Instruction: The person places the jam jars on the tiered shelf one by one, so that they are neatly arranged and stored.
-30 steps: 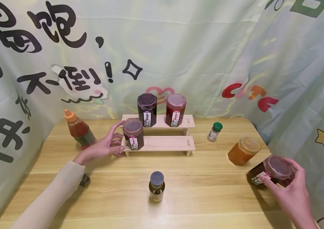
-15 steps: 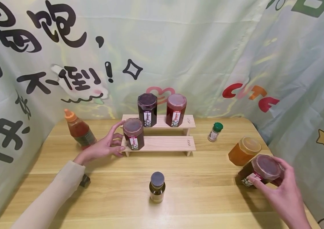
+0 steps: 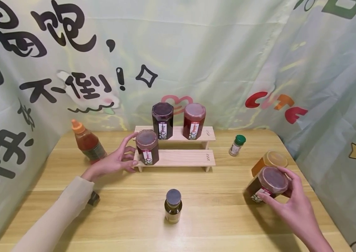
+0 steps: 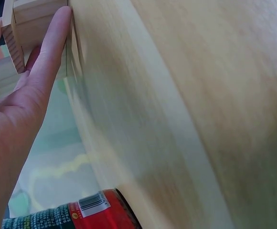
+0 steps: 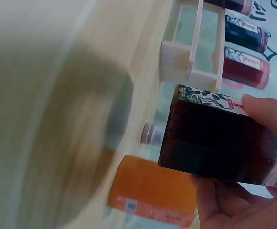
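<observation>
Green cloth hangs behind our desk [image 3: 197, 210]; our right hand [image 3: 291, 206] should hold the dark jar [image 3: 267, 183] tight and level near the right edge, while our left hand [image 3: 112, 162] rests flat against the wooden rack [image 3: 181, 158].

My left hand [image 3: 112, 162]: forearm in a beige sleeve, reaching forward, fingers [image 4: 50, 52] straight and spread, relaxed. My right hand [image 3: 291, 204]: bare wrist, low on the right side, fingers [image 5: 267, 112] curled in a grip from above, thumb on the near side.
</observation>
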Action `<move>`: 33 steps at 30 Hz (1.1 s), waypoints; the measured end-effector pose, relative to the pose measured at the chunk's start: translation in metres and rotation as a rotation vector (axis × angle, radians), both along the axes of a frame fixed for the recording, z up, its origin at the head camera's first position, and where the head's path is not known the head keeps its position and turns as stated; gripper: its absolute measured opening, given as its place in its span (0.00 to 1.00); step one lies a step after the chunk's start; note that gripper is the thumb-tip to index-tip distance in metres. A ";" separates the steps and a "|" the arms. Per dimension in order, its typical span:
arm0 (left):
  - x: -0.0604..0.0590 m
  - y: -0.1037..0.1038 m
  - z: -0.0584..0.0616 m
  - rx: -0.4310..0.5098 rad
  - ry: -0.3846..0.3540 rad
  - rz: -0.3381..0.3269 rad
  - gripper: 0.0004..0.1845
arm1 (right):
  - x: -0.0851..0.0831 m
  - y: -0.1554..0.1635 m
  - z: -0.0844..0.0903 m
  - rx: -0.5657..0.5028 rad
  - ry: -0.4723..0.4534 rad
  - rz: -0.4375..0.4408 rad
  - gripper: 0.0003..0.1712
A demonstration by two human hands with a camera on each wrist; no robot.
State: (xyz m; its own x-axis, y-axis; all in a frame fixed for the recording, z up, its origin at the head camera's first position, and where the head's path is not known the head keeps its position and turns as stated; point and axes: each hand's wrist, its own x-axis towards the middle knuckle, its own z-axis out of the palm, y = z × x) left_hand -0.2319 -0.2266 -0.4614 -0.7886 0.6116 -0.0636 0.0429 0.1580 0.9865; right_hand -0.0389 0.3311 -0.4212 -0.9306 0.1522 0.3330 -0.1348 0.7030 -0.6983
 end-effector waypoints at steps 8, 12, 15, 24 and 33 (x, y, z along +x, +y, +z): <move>-0.001 0.001 0.001 -0.002 -0.013 0.006 0.59 | -0.011 -0.016 0.009 0.007 -0.011 0.066 0.61; -0.001 0.001 0.002 -0.004 -0.001 0.006 0.59 | -0.020 -0.027 0.012 0.010 0.014 0.115 0.61; -0.001 -0.001 0.002 -0.010 0.007 0.005 0.59 | -0.027 -0.035 0.014 0.011 0.021 0.148 0.61; 0.000 -0.001 0.003 -0.002 -0.015 0.008 0.60 | -0.047 -0.059 0.020 -0.052 0.027 0.256 0.61; -0.001 -0.002 0.002 0.001 -0.025 0.004 0.60 | -0.072 -0.081 0.021 -0.013 0.047 0.318 0.60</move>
State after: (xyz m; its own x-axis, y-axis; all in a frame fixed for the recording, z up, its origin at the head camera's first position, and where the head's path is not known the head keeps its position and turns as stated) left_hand -0.2326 -0.2282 -0.4597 -0.7891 0.6086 -0.0833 0.0172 0.1575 0.9874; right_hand -0.1114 0.2499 -0.4004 -0.9158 -0.1393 0.3768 -0.3788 0.6115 -0.6947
